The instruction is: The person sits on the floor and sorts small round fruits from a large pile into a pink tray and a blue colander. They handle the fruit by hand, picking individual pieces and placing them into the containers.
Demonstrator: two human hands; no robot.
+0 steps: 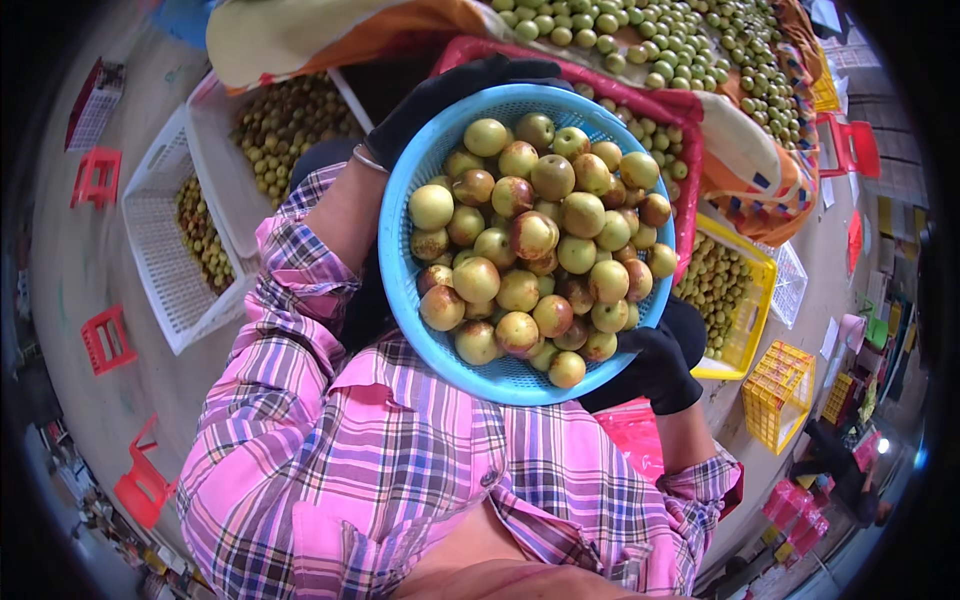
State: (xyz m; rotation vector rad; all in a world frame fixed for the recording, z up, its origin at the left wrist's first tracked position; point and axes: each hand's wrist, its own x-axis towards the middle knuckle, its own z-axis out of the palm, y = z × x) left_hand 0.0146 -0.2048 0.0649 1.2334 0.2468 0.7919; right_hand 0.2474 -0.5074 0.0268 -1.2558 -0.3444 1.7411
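Observation:
A round blue plastic basket (397,270) is held up in front of my chest, heaped with jujubes (533,235) in green and russet brown. My left hand (435,105), in a black glove, reaches around the basket's far left rim, closed on its side. On the near right side, my right hand (657,368), also black-gloved, grips the rim. Some fingers of both hands are hidden behind the basket.
White crates (160,240) with browner jujubes stand at left, a yellow crate (762,300) with more at right. A red-rimmed tray (692,190) lies beyond the basket, below a cloth-covered heap of green jujubes (690,60). Red stools (97,178) dot the floor; a person (840,470) is at far right.

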